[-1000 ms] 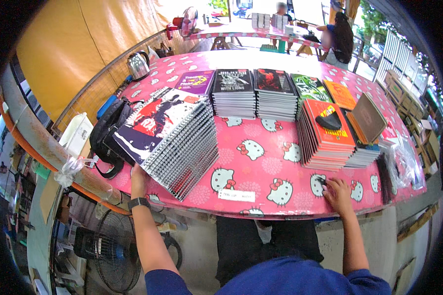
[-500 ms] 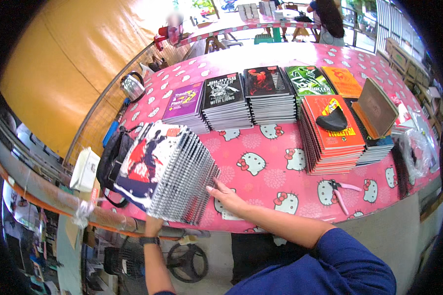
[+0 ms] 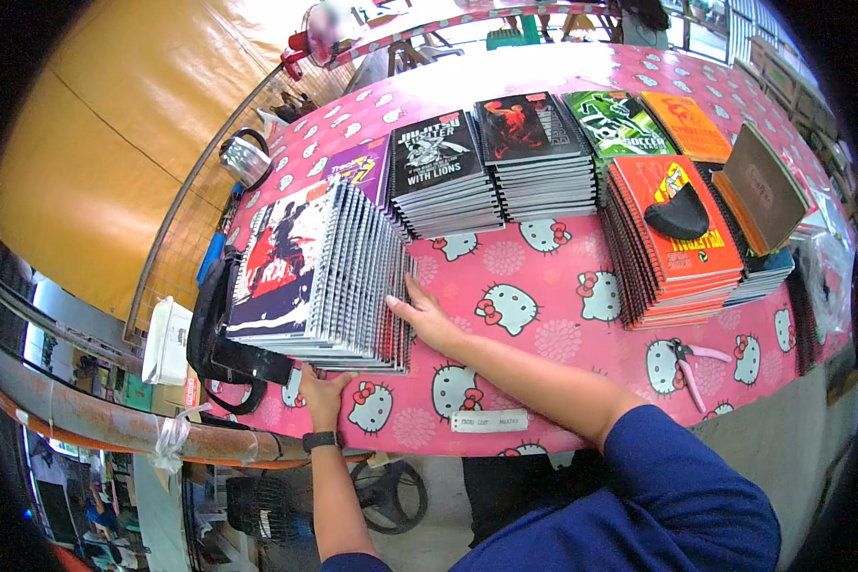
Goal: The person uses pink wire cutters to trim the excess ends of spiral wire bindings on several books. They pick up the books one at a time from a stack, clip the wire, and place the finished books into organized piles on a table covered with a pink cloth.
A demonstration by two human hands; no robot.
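A tall stack of spiral notebooks (image 3: 286,257) with white, red and dark blue covers stands at the left of the table, its wire bindings facing right. My left hand (image 3: 322,393) holds the stack's near end low down; some of its fingers are hidden by the stack. Against the bound side, my right hand (image 3: 427,319) presses with its fingers along the wires and the thumb apart. Directly behind are a stack of purple notebooks (image 3: 360,167), partly covered, and a stack of black notebooks (image 3: 434,162). A black bag (image 3: 210,329) lies beside the held stack on the left.
More notebook stacks stand to the right: black-and-red (image 3: 529,124), green (image 3: 620,124), orange (image 3: 686,124) and red-orange (image 3: 672,214) with a black curved object (image 3: 679,214) on top. Pink-handled pliers (image 3: 691,372), a white label strip (image 3: 489,420) and a metal kettle (image 3: 246,160) rest on the pink tablecloth.
The notebook stack has gone from tilted to standing level, farther from the table's front edge. Both hands moved away from me with it. The head view shifted, uncovering the label strip.
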